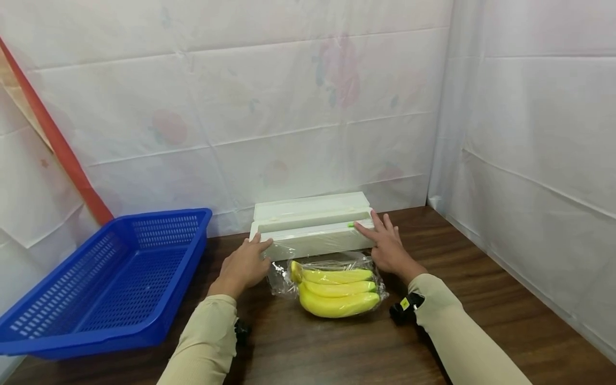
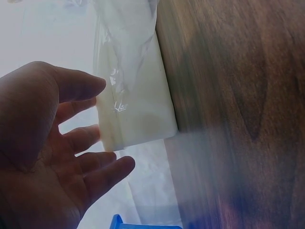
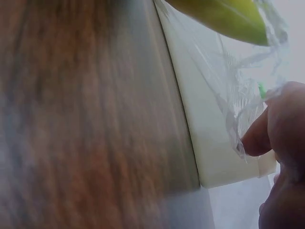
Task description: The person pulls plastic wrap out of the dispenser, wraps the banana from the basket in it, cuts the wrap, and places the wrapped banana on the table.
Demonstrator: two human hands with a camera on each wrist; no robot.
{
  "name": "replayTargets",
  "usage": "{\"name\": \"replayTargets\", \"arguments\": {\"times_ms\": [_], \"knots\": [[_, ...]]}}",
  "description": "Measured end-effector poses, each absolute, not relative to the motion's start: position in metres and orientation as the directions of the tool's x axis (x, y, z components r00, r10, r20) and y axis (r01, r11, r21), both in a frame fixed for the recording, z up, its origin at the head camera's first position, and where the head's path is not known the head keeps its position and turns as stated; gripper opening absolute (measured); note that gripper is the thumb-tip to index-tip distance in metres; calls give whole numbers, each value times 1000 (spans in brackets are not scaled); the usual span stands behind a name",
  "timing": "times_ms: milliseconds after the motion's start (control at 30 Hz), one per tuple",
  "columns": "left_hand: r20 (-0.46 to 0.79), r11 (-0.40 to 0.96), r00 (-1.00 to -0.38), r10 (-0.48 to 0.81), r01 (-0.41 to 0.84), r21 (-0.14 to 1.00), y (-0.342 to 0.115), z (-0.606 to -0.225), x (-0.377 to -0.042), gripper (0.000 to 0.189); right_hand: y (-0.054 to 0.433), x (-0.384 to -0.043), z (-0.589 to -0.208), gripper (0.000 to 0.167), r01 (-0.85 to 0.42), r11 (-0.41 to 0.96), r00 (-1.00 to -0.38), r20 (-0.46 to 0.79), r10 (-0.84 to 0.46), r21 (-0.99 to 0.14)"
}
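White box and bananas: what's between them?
Clear plastic wrap, with a narrow strip of dark table showing through it between the white box and the bananas. The head view shows this.

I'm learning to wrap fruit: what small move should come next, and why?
Probably slide the green tab along the white box toward the left hand, perhaps cutting the clear film: the right hand is at the tab, and film spans from the box's front to the bananas.
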State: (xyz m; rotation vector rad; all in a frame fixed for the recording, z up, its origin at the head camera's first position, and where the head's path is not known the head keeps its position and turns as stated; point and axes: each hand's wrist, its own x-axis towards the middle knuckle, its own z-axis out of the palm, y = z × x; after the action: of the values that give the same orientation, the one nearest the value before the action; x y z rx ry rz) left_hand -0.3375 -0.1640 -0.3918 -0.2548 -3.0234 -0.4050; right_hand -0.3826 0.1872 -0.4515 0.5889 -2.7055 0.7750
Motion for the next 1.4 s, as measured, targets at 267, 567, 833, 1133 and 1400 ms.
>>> {"name": "replayTargets", "arguments": {"times_ms": [267,567,833,1133,1400], "knots": [[95,949,-983,159,179,259,-164,-392,-337,52,186,-385,-447,84,-464,770,-878,342,-334,-439],[100,953,-982,157,177,244,-165,-391,-337,52,183,-389,-436,84,-498,789,-864,291,-412,-361],[101,955,-983,156,176,240,-167,-392,-338,52,177,-389,-431,84,-537,778,-842,275,-465,-328],[99,953,-983,154,174,249,-167,-393,-338,52,170,-389,-428,83,-572,772,-816,285,-502,-277],[101,951,-982,159,180,250,-166,-393,-337,51,168,-393,-428,83,-605,760,-791,293,-537,-239]]}}
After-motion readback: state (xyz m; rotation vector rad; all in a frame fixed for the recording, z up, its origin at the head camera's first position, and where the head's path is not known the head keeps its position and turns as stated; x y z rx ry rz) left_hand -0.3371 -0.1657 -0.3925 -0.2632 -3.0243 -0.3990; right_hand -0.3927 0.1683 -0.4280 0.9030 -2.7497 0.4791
